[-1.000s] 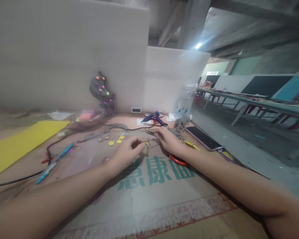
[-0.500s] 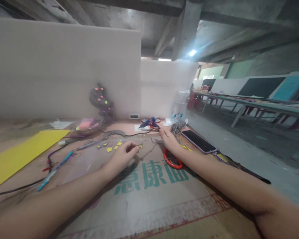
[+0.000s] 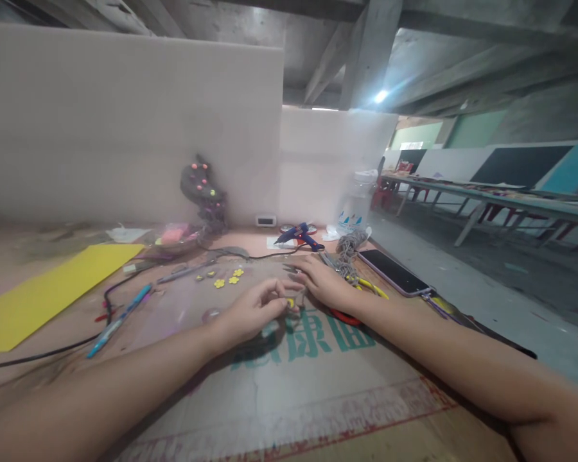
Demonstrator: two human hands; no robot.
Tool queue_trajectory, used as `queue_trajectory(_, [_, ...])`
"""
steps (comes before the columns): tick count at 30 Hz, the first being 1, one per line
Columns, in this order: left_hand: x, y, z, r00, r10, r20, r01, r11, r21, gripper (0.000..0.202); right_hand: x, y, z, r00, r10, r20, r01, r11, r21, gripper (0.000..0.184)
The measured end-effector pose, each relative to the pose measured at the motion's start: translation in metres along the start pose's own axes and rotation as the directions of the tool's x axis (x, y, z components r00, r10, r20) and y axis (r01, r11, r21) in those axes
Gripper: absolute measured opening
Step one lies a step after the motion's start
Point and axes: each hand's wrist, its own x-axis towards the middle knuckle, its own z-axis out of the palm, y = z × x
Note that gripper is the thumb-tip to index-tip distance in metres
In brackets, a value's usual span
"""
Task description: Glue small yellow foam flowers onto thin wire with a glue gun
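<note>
Between the thumb and fingertips of my left hand (image 3: 264,308) is a small yellow piece (image 3: 290,302), partly hidden; it resembles the yellow flowers (image 3: 234,280) lying on the cardboard beyond. A thin grey yarn seems to run by these fingertips. My right hand (image 3: 320,280) reaches in from the right, its fingers stretched out close to the left fingertips, with nothing plainly held. Just past it, a blue glue gun (image 3: 296,233) lies with a small red light showing. Red-handled scissors (image 3: 344,317) are partly covered by my right forearm.
Grey yarn (image 3: 351,242) and yellow-handled pliers or scissors (image 3: 373,287) lie right of my hand, beside a phone (image 3: 395,273). To the left are a blue pen (image 3: 118,321), a yellow sheet (image 3: 52,292) and a black cable (image 3: 38,364). A white partition (image 3: 135,128) stands behind.
My right hand has come away from the glue gun's handle, toward me and the left hand. My left hand has moved slightly right with the yellow piece. The view has shifted a little.
</note>
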Motion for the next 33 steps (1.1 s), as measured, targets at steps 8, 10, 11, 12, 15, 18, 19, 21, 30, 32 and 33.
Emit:
queue_trajectory(8, [0.002, -0.002, 0.0, 0.996, -0.083, 0.042, 0.082, 0.996, 0.019, 0.021, 0.0, -0.007, -0.004, 0.997, 0.043, 0.058, -0.04, 0.997, -0.06, 0.037])
queue_trajectory(10, [0.004, -0.003, -0.002, 0.999, -0.043, -0.015, 0.044, 0.995, 0.085, 0.02, -0.001, -0.008, -0.004, 0.998, 0.042, 0.04, -0.041, 0.998, -0.041, 0.037])
queue_trajectory(11, [0.005, -0.003, -0.004, 0.998, -0.018, -0.054, 0.024, 0.993, 0.116, 0.02, -0.001, -0.008, -0.004, 0.999, 0.033, 0.029, -0.032, 0.999, -0.031, 0.037])
queue_trajectory(12, [0.006, -0.004, -0.005, 0.996, 0.005, -0.091, 0.007, 0.991, 0.132, 0.019, -0.001, -0.007, -0.004, 1.0, 0.02, 0.017, -0.019, 1.0, -0.022, 0.037])
queue_trajectory(15, [0.009, -0.005, -0.007, 0.99, 0.019, -0.137, -0.011, 0.998, 0.058, 0.022, -0.001, -0.005, -0.002, 1.0, -0.015, -0.012, 0.015, 1.0, -0.013, 0.037])
queue_trajectory(18, [0.009, -0.005, -0.005, 0.997, 0.003, -0.08, -0.006, 0.999, -0.032, 0.03, -0.001, -0.003, -0.001, 0.999, -0.039, -0.025, 0.039, 0.999, -0.019, 0.037])
queue_trajectory(19, [0.008, -0.005, -0.004, 0.998, 0.0, -0.055, -0.002, 0.999, -0.039, 0.031, -0.001, -0.002, -0.001, 0.999, -0.049, -0.023, 0.049, 0.999, -0.02, 0.036])
queue_trajectory(21, [0.006, -0.005, -0.002, 1.0, -0.02, -0.002, 0.02, 0.999, -0.033, 0.029, -0.001, -0.003, -0.001, 0.998, -0.064, -0.017, 0.064, 0.998, -0.019, 0.036])
queue_trajectory(30, [0.007, -0.008, -0.007, 0.997, 0.074, -0.016, -0.069, 0.973, 0.22, 0.016, -0.001, -0.003, -0.002, 0.997, -0.075, -0.017, 0.075, 0.997, -0.026, 0.035])
queue_trajectory(32, [0.007, -0.004, -0.007, 0.985, 0.163, -0.053, -0.142, 0.95, 0.278, 0.019, 0.0, -0.002, -0.001, 0.996, -0.089, -0.019, 0.089, 0.996, -0.017, 0.034])
queue_trajectory(33, [0.007, -0.002, -0.007, 0.982, 0.181, -0.056, -0.159, 0.948, 0.275, 0.02, 0.0, -0.002, -0.001, 0.995, -0.094, -0.017, 0.094, 0.995, -0.014, 0.034])
